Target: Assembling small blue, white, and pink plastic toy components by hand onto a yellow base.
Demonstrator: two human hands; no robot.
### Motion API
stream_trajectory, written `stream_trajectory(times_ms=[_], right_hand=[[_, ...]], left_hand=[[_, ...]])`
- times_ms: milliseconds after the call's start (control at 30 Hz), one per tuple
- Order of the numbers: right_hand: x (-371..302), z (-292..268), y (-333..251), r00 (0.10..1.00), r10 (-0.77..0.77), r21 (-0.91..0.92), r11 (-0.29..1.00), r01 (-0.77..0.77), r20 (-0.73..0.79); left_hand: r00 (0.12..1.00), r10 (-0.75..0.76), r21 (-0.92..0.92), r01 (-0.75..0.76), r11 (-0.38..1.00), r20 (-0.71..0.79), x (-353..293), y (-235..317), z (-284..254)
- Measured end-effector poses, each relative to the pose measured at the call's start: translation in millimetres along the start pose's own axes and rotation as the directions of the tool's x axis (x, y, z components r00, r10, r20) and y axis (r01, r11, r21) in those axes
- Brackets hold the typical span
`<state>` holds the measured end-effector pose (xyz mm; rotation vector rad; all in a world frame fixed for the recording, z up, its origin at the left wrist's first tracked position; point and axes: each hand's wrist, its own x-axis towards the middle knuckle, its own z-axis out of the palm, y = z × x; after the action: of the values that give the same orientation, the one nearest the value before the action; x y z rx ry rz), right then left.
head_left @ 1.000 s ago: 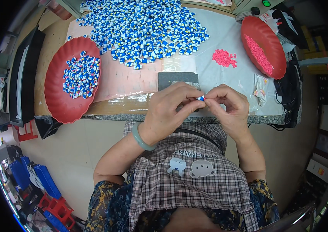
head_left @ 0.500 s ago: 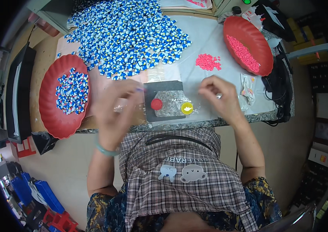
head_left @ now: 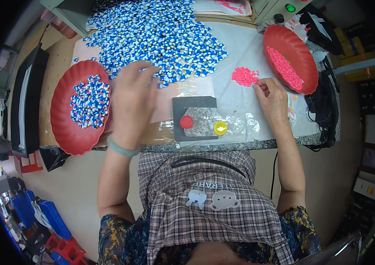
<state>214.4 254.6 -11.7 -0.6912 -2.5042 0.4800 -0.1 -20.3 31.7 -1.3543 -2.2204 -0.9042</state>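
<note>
My left hand, blurred by motion, reaches over the near edge of a wide heap of small blue-and-white pieces. Its fingers bend toward the heap, but their grip is smeared. At the near right edge of a small pile of bright pink pieces, my right hand has thumb and forefinger pinched together; anything between them is too small to make out. Between the hands lies a dark mat with a grey speckled plate on it. A red round cap sits at the plate's left, a yellow round cap at its right.
A red scalloped bowl at the left holds blue-and-white pieces with some pink among them. Another red scalloped bowl at the far right holds pink pieces. A black tray stands far left; cables run along the right edge.
My left hand has moved away from the mat, up to the blue-and-white heap. My right hand has gone up and right to the small pink pile, its fingertips pinched. The view has shifted slightly.
</note>
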Motion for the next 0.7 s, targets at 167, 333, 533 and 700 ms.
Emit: stream_trajectory(times_ms=[167,333,533,700], right_hand=[[5,-2,1,0.999,-0.039,-0.005,0.999,0.040,0.030],[8,-12,2,0.984,-0.137,0.002,0.990,0.138,0.114],[6,-24,3,0.955,-0.193,0.132,0.977,0.166,0.225],[5,-27,3,0.944,-0.220,0.165,0.969,0.182,0.247]], left_hand=[[0.986,0.099,-0.170,-0.075,0.983,0.134,26,23,55],[0.946,0.248,-0.191,-0.209,0.959,0.210,41,28,94],[0.887,0.378,-0.132,-0.355,0.926,0.264,47,31,109],[0.853,0.408,-0.064,-0.411,0.910,0.325,50,35,103]])
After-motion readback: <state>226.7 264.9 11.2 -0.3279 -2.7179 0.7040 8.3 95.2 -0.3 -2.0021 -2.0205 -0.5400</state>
